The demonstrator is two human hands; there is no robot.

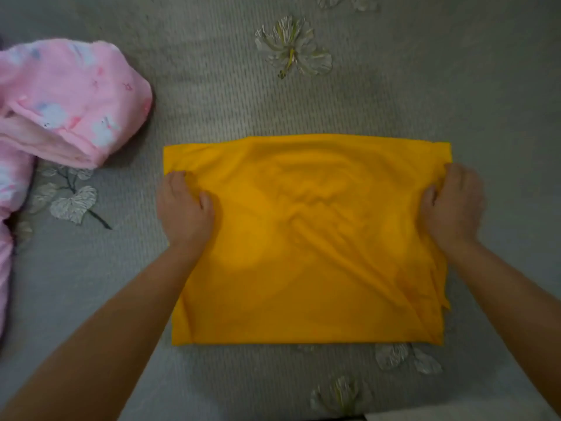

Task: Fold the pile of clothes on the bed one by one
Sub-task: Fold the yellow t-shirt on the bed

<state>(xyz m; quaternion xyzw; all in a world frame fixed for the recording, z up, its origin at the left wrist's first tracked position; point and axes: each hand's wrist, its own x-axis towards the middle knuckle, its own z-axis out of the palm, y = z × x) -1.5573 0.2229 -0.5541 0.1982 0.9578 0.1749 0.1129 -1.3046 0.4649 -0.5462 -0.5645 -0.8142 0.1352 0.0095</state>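
A yellow-orange garment [306,238] lies folded into a wide rectangle in the middle of the bed, with creases across its centre. My left hand [185,211] grips its left edge, fingers curled over the cloth. My right hand [452,202] grips the right edge the same way. Both hands sit about a third of the way down from the far edge. Loose layers of cloth stick out at the lower right corner.
A pink patterned garment [69,101] lies crumpled at the left, running down the left border. The grey bed cover [394,86] has printed pale flowers. A pale edge shows at the bottom right.
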